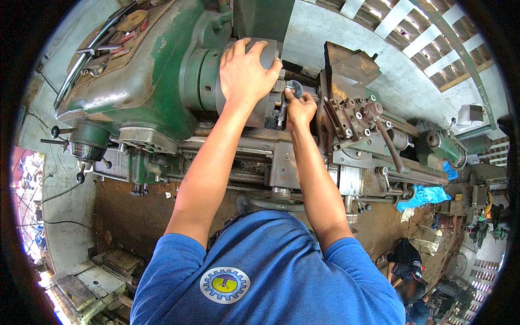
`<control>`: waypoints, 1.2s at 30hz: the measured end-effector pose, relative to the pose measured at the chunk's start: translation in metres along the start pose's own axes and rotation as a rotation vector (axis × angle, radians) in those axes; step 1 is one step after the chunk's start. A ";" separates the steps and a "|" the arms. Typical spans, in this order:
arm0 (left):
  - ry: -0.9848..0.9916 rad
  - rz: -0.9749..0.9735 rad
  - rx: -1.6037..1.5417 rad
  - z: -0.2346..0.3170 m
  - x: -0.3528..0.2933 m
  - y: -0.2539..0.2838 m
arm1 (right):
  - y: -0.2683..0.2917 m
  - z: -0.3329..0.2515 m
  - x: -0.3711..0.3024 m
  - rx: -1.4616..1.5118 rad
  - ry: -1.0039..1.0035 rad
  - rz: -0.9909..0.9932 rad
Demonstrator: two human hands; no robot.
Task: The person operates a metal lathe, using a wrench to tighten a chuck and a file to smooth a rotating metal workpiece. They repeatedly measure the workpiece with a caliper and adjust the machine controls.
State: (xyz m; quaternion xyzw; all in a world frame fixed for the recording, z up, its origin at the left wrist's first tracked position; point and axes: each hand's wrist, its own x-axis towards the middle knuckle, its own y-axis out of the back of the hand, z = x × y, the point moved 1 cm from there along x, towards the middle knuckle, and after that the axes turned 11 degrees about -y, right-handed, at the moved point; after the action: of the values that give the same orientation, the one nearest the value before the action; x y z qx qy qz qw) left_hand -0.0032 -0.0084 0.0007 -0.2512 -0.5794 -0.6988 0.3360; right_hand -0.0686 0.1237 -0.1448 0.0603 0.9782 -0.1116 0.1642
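A large grey lathe chuck [266, 111] sits on the green headstock. My left hand [244, 73] lies over the chuck's top with its fingers spread and curving across the rim. To its right, my right hand [301, 110] is closed, thumb and fingertips pinching a small dark round part [295, 86] in front of the chuck jaws [279, 85]. Whether the jaws grip this part I cannot tell, as my fingers hide some of it. The tool post [349, 116] stands just right of my right hand.
The green headstock [135, 92] carries loose tools on top at the left. A long lever [391, 146] sticks out from the tool post. The tailstock [444, 146] is at the right end of the bed. A blue plastic bag [425, 197] lies below it. Another person [407, 262] is low at the lower right.
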 end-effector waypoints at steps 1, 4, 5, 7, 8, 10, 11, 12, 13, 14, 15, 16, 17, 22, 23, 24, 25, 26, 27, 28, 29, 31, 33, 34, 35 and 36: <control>0.006 -0.005 0.001 0.000 0.000 0.000 | 0.000 0.001 0.000 0.021 -0.056 -0.002; 0.022 -0.035 -0.064 0.000 0.000 0.000 | 0.000 0.000 0.000 -0.024 -0.009 0.021; 0.024 -0.039 -0.068 0.000 0.000 0.000 | 0.000 0.000 0.000 -0.063 0.007 0.020; 0.027 -0.044 -0.075 -0.001 0.000 0.000 | 0.000 -0.002 0.000 -0.144 0.044 0.046; 0.022 -0.039 -0.071 -0.001 0.000 0.000 | 0.001 -0.002 0.001 -0.148 -0.023 0.043; 0.013 -0.026 -0.056 -0.001 0.000 0.000 | 0.001 -0.003 0.000 -0.110 -0.013 0.049; 0.006 -0.013 -0.040 -0.001 0.000 0.000 | 0.001 -0.003 -0.001 -0.083 0.004 0.022; 0.000 0.001 -0.019 0.000 0.000 0.000 | 0.001 -0.004 -0.001 -0.051 0.017 0.007; -0.003 0.009 0.003 0.000 0.000 0.000 | 0.000 -0.004 -0.001 -0.050 -0.041 0.007; -0.007 0.014 0.002 0.000 0.000 0.000 | 0.000 -0.005 -0.002 -0.039 0.019 -0.004; -0.005 0.013 0.002 0.000 0.000 -0.001 | 0.000 -0.005 -0.001 -0.062 0.006 0.000; -0.003 0.011 0.001 0.000 0.000 -0.001 | 0.000 -0.005 -0.001 -0.086 -0.014 0.002; 0.001 0.006 -0.002 0.000 0.000 -0.001 | 0.000 -0.005 0.000 -0.104 -0.021 0.012; 0.018 -0.030 -0.048 0.000 0.000 -0.001 | -0.001 -0.003 -0.001 -0.090 0.012 0.045; 0.015 -0.023 -0.038 0.000 0.000 0.000 | -0.002 -0.003 -0.001 -0.069 0.018 0.025; 0.008 -0.008 -0.025 0.000 0.000 0.000 | -0.002 -0.003 -0.002 -0.041 0.047 0.019; 0.010 -0.004 -0.009 0.000 0.000 0.000 | -0.002 -0.003 -0.002 -0.040 -0.004 0.015; 0.006 0.002 -0.009 0.001 0.000 0.000 | -0.002 -0.003 -0.003 -0.023 0.041 0.014; 0.011 -0.001 -0.005 0.001 0.000 0.000 | -0.002 -0.004 -0.003 -0.035 0.006 0.014; 0.016 -0.005 -0.002 0.001 0.000 0.000 | -0.001 -0.005 -0.004 -0.061 -0.059 0.033; 0.017 -0.006 -0.009 0.000 0.000 0.000 | -0.001 -0.006 -0.004 -0.101 -0.045 0.029; 0.019 -0.006 -0.020 0.000 0.000 0.000 | 0.000 -0.007 -0.005 -0.188 -0.017 0.073; 0.006 0.001 -0.008 0.000 0.000 0.001 | 0.000 -0.004 -0.006 -0.006 -0.017 -0.004; 0.000 0.008 -0.004 0.000 0.000 0.001 | -0.001 -0.002 -0.007 0.085 -0.008 -0.038; 0.004 -0.004 -0.009 0.000 0.000 0.001 | -0.002 0.000 -0.007 0.098 0.025 -0.034; 0.008 -0.015 -0.014 0.000 0.001 0.002 | -0.002 0.002 -0.008 0.087 0.095 -0.015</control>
State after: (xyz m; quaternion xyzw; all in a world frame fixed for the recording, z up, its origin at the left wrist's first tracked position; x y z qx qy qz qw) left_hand -0.0025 -0.0089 0.0021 -0.2463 -0.5750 -0.7064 0.3313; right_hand -0.0610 0.1208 -0.1439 0.0651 0.9796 -0.1522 0.1139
